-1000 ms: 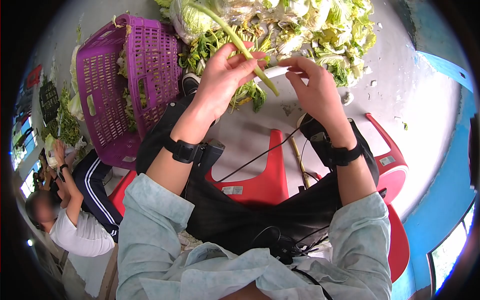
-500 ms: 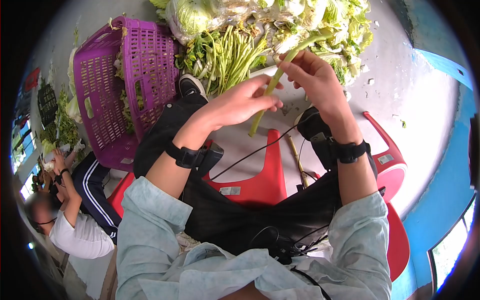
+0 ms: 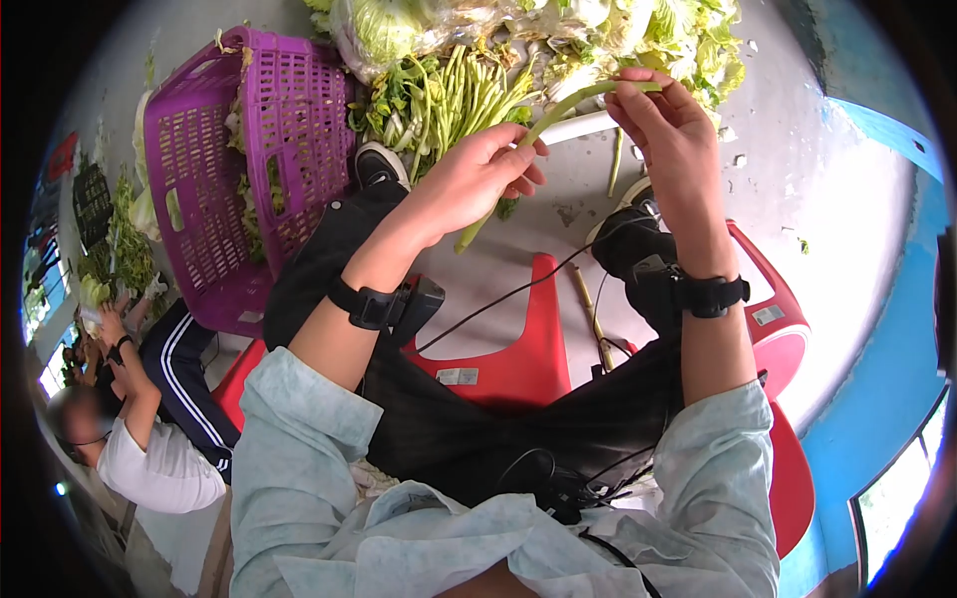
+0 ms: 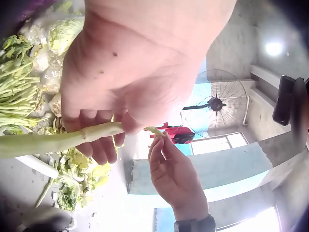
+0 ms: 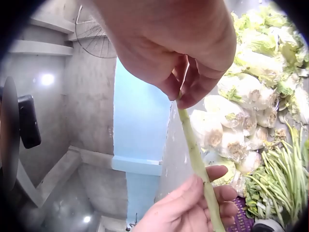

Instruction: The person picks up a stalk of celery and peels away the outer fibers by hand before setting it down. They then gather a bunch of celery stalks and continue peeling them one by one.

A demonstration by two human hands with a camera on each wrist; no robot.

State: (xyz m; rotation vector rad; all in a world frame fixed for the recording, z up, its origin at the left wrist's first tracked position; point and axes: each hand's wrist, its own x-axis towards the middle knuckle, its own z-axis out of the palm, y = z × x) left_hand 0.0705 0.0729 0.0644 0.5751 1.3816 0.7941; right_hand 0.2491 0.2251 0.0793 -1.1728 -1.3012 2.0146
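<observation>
A long green vegetable stalk (image 3: 568, 103) stretches between my two hands, slightly bent near its far end. My left hand (image 3: 478, 179) holds it part-way along, thumb on one side and fingers on the other; its thicker end sticks out past this hand in the left wrist view. With thumb and fingertips, my right hand (image 3: 678, 140) pinches the thin end, as the right wrist view shows. Beyond the hands, a bunch of similar green stalks (image 3: 464, 100) lies on the floor.
Wrapped cabbages (image 3: 384, 35) and loose leaves (image 3: 698, 60) are heaped ahead. A purple crate (image 3: 309, 140) leans at the left, near another person in a white shirt (image 3: 164, 463). Behind the hands lies a white bar (image 3: 583, 127). Red stools (image 3: 518, 364) stand close by.
The right hand, earlier apart from the stalk, came to it and then slid right to its thin end. The stalk has swung round from the left hand towards the right.
</observation>
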